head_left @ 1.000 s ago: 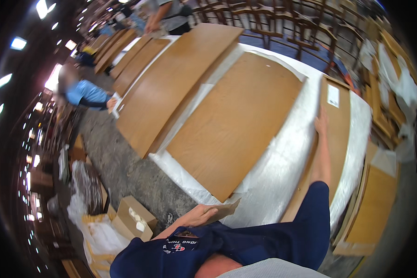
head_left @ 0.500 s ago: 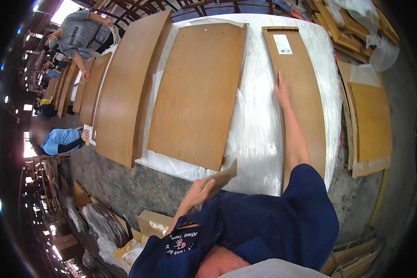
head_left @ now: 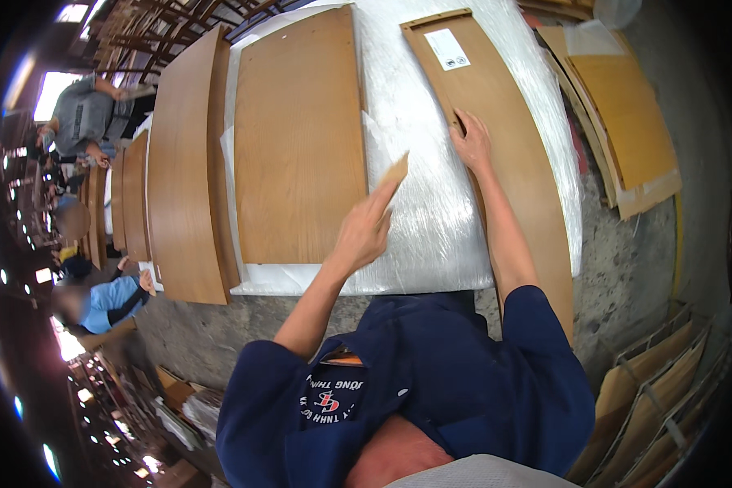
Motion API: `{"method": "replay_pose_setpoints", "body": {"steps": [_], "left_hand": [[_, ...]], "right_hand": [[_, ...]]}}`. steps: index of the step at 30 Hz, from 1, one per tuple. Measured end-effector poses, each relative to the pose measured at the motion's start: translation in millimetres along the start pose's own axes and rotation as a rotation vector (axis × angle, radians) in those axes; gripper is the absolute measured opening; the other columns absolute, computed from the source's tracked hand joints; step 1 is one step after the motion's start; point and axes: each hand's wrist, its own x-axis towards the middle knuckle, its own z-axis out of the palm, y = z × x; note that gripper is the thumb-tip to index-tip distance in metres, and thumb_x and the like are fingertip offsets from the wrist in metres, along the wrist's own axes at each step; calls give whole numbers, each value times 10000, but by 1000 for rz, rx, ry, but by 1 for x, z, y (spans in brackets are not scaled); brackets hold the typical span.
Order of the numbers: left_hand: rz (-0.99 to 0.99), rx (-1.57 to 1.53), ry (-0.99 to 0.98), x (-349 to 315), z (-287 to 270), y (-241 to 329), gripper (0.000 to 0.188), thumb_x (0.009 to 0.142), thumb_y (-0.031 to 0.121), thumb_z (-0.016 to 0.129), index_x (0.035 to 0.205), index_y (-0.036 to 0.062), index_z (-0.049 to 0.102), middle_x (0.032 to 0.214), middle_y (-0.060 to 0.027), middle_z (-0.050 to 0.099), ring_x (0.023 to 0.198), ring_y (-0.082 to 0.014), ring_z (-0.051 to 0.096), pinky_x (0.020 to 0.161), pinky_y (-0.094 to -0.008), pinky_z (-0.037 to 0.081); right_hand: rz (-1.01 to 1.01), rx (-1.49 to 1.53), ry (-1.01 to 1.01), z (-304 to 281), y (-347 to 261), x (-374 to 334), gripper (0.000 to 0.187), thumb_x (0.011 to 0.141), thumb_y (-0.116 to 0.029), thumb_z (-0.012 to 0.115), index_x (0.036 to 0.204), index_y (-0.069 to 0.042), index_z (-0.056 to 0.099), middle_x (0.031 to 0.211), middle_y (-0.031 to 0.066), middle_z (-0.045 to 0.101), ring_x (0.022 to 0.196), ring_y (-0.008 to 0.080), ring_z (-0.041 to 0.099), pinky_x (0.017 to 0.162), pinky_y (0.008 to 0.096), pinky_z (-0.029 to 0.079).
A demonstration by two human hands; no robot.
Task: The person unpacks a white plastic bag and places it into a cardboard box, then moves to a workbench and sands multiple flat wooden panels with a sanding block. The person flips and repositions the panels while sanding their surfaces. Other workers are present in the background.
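My left hand (head_left: 363, 232) is closed around a flat tan sheet (head_left: 394, 177), possibly sandpaper, held above the white-wrapped table between two wooden panels. My right hand (head_left: 473, 145) grips the left edge of a long narrow wooden panel (head_left: 522, 163), its fingertips hooked at that edge. A white label (head_left: 446, 50) is stuck near this panel's far end, where a raised strip runs across. Left of it lies a wide flat wooden panel (head_left: 301, 146), with small holes near its far corners.
Shiny plastic film (head_left: 435, 236) covers the table. Another tall panel (head_left: 185, 171) stands at its left. Two people, one in grey (head_left: 85, 114) and one in light blue (head_left: 114, 305), work farther left. Boards (head_left: 626, 122) stand at the right, and more boards (head_left: 647, 390) lean at lower right.
My left hand has moved forward with the tan sheet, from near the table's front edge to over the film. The view has shifted; my right hand still grips the narrow panel's edge.
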Motion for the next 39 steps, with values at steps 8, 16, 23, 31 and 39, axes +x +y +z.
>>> {"method": "replay_pose_setpoints", "body": {"steps": [8,16,23,31,39], "left_hand": [[506,775,-276,198,129,-20,387,819,103,554,1203,63,586,1280,-112,573,1238,-255,508,1018,-561,358],[514,1341,-303,419,81,-159,270,919,264,458,1013,150,683,1057,-16,699,990,-164,665,809,-521,441],[582,1011,-508,317,112,-91,127,789,180,585,816,110,687,899,-70,643,800,-240,659,795,-458,495],[739,853,-360,290,115,-101,292,799,55,560,1080,90,631,1137,-85,648,1090,-262,627,1006,-524,431],[451,1062,-525,344,101,-127,281,862,118,537,1122,106,640,1092,-58,666,1050,-255,629,1015,-475,411]], "right_hand": [[-21,-233,309,-37,49,26,338,871,-84,546,1197,-28,615,1308,117,576,1259,292,500,1092,438,359],[86,-136,308,-36,56,31,320,849,-23,540,1159,-16,619,1309,101,569,1264,271,499,1092,430,367],[130,-178,289,-39,53,37,300,863,-46,534,1150,-19,617,1305,89,577,1277,263,489,1109,419,356],[154,-179,297,-33,55,36,355,858,11,502,1191,-41,613,1342,68,554,1292,260,479,1117,425,354],[209,-167,329,-31,54,38,351,871,-12,497,1202,-49,606,1323,55,569,1285,250,488,1110,424,357]]}}
